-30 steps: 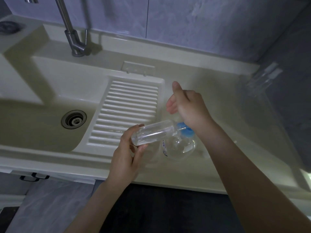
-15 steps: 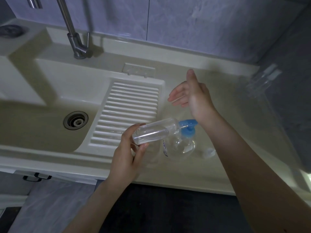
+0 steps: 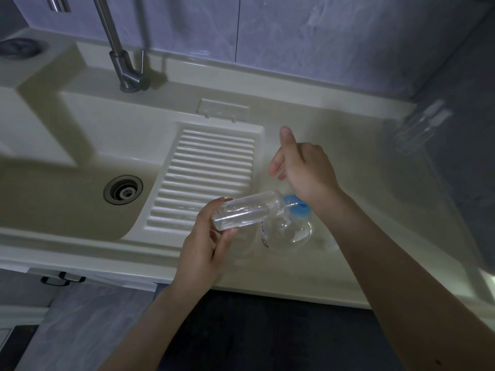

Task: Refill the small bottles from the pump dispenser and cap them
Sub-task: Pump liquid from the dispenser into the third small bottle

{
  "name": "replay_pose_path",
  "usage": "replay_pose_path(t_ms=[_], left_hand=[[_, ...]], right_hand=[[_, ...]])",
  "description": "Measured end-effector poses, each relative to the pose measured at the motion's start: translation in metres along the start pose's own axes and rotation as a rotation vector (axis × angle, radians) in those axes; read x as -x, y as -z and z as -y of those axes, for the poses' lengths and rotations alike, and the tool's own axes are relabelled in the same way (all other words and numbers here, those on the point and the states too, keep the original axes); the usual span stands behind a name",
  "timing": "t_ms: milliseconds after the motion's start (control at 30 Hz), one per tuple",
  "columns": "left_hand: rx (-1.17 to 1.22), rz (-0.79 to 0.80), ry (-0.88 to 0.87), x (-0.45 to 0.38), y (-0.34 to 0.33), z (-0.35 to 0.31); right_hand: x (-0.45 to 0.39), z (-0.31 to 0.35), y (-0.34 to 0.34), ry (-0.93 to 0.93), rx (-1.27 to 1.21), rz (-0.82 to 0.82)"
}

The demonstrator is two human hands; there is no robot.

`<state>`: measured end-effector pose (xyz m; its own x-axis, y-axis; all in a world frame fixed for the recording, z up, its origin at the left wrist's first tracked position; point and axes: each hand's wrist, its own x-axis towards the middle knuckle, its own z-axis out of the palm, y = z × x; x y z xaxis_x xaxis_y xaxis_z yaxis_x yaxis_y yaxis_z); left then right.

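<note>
A small clear bottle (image 3: 247, 210) is held by its base end in the left hand (image 3: 203, 247), pinched between thumb and fingers. It is tilted close to horizontal so that its mouth is brought against the blue pump head (image 3: 296, 206) of the dispenser (image 3: 288, 231), which stands on the counter (image 3: 361, 199) beside the ribbed drainboard (image 3: 209, 172). The pump head is pressed from above by the heel of the right hand (image 3: 305, 167); the thumb is raised and the fingers are loosely bent, with nothing gripped. A little liquid appears to lie in the small bottle, though this cannot be confirmed in the dim light. Further clear bottles (image 3: 420, 129) are placed well apart at the far right corner, presumably awaiting filling.
</note>
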<state>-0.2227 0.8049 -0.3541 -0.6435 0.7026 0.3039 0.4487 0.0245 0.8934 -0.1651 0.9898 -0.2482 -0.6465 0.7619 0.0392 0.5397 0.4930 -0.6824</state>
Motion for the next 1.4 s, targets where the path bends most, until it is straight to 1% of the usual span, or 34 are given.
replay_pose_path(t_ms=[67,200,233,467,600,733,800,933,1067,1233,1333,1400], left_hand=[[0.002,0.002,-0.003,0.001,0.0,0.0],[0.031,-0.015,-0.009,0.0,0.0,-0.002],[0.031,-0.016,-0.011,-0.001,0.0,-0.002],[0.041,-0.012,-0.027,-0.001,0.0,-0.003],[0.0,-0.01,-0.017,0.001,0.001,0.0],[-0.021,0.007,0.003,0.002,0.002,0.0],[-0.016,0.006,0.006,0.002,0.002,-0.001],[-0.009,0.001,0.009,0.003,0.002,-0.004],[0.0,-0.009,0.012,0.003,0.003,-0.01],[0.015,-0.009,-0.004,0.005,0.004,-0.014],[0.007,-0.015,-0.006,0.005,0.003,-0.012],[-0.009,-0.017,-0.004,0.005,0.002,-0.01]], right_hand=[[-0.001,0.001,0.001,0.002,-0.036,-0.014],[-0.008,0.006,0.01,-0.051,-0.297,-0.084],[-0.009,0.008,0.011,-0.051,-0.321,-0.097],[-0.006,0.006,0.003,-0.02,-0.274,-0.043],[-0.006,0.002,-0.004,-0.092,-0.245,0.023],[-0.005,0.001,-0.007,-0.087,-0.196,0.022],[-0.005,0.002,-0.007,-0.101,-0.223,0.027],[-0.003,0.001,-0.004,-0.061,-0.241,0.014],[-0.005,0.008,0.004,-0.107,-0.256,0.086],[-0.004,0.008,0.003,-0.097,-0.18,0.062],[-0.004,0.008,0.0,-0.103,-0.2,0.05],[-0.004,0.007,-0.002,-0.141,-0.238,0.087]])
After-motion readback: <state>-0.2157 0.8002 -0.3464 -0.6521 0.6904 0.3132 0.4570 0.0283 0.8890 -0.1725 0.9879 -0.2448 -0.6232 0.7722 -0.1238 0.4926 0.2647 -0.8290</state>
